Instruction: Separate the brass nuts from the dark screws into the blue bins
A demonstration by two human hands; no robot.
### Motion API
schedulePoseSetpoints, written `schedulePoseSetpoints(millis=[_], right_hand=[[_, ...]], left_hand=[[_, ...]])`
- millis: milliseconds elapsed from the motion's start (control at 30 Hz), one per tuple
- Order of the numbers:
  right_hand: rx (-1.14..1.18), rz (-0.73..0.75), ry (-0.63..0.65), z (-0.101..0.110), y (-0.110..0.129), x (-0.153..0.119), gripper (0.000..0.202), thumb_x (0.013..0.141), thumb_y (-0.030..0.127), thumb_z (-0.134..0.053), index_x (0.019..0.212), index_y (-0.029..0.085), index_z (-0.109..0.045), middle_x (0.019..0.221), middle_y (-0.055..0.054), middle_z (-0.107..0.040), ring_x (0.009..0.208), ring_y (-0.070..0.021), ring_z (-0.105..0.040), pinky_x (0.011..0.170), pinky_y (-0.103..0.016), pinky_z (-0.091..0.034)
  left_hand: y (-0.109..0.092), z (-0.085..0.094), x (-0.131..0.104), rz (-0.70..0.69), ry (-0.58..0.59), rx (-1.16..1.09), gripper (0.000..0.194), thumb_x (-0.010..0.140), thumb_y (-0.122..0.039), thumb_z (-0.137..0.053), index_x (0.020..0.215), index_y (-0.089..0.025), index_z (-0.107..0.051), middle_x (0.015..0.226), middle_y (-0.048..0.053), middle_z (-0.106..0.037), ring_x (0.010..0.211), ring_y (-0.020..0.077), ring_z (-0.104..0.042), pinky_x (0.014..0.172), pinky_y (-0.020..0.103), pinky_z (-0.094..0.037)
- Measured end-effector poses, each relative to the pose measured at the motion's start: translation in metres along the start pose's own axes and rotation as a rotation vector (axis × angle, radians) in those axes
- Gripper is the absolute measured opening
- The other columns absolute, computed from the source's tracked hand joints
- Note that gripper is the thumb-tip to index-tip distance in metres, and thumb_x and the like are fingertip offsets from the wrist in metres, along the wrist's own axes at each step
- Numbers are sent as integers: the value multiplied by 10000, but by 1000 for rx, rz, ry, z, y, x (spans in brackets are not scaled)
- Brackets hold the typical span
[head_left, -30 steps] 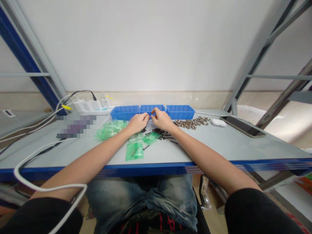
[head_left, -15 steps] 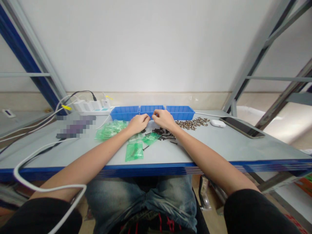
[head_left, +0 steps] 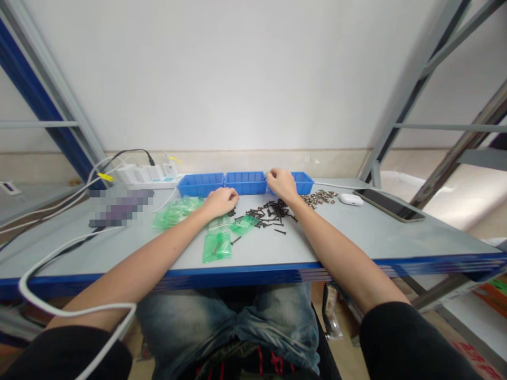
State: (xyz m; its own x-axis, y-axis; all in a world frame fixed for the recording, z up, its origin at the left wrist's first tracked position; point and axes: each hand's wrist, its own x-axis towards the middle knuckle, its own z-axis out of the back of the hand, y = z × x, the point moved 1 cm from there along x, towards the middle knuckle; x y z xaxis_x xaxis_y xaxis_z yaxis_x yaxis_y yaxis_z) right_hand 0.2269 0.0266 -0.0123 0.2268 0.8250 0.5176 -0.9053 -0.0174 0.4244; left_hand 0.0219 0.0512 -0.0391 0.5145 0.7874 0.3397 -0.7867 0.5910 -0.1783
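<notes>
My left hand rests low over the table with its fingers curled together, just in front of the middle blue bin. What its fingertips hold, if anything, is hidden. My right hand is raised at the near side of the right blue bin, fingers pinched. A thin dark piece, looking like a screw, pokes out at its fingertips. Below the hands lies a loose pile of black screws. Green plastic bags are heaped beside my left wrist, and a flat green bag with screws inside lies nearer me.
The left blue bin continues the row. Brass-coloured small parts, a white earphone case and a phone lie to the right. At left are a power strip and a white cable crossing the table edge.
My hands were together in front of the middle bin. The right hand has moved right and slightly up to the right bin, uncovering more black screws; the left has shifted slightly left and down.
</notes>
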Motion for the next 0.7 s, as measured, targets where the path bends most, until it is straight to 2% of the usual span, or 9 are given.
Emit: schedulePoseSetpoints(millis=[133,233,300,433,600,700], right_hand=[[-5,-1,-12,-4,-4,3,335,852,356,-349,852,205,-648,863,-93,-678,843,-220,-601,686,-266,-397],[-17,-3,0,-7,-5,3,338,866,383,-358,899,213,-649,890,-96,-676,864,-225,-604,714,-279,-410],[-33,-11,20,-8,-5,3,337,866,401,-372,914,218,-650,903,-101,-675,882,-234,-604,730,-292,-416],[-61,-17,44,-9,-4,1,340,865,418,-380,934,227,-653,923,-109,-672,912,-250,-602,750,-314,-424],[-69,-21,41,-9,-3,0,340,863,418,-380,943,225,-649,928,-105,-673,909,-250,-604,745,-315,-427],[-53,36,67,-10,4,-3,312,858,384,-396,930,215,-648,899,-87,-678,878,-229,-609,734,-293,-422]], left_hand=[[-1,-1,-1,35,-51,20,252,790,-271,-422,915,-197,-629,918,44,-681,857,197,-603,705,273,-449],[-1,1,-2,108,-108,108,285,784,-260,-420,967,-192,-628,1005,69,-663,964,240,-568,783,334,-452],[0,2,-3,154,-97,158,294,768,-281,-442,981,-209,-633,1015,69,-663,998,268,-551,796,372,-453],[2,3,-4,184,-26,186,243,732,-297,-474,870,-255,-669,970,42,-683,955,272,-578,766,377,-459],[3,4,-3,194,-27,180,190,707,-302,-490,757,-274,-671,892,19,-700,897,255,-605,727,351,-462],[3,5,-3,195,-22,168,185,705,-303,-494,748,-260,-668,877,26,-702,880,243,-614,725,332,-465]])
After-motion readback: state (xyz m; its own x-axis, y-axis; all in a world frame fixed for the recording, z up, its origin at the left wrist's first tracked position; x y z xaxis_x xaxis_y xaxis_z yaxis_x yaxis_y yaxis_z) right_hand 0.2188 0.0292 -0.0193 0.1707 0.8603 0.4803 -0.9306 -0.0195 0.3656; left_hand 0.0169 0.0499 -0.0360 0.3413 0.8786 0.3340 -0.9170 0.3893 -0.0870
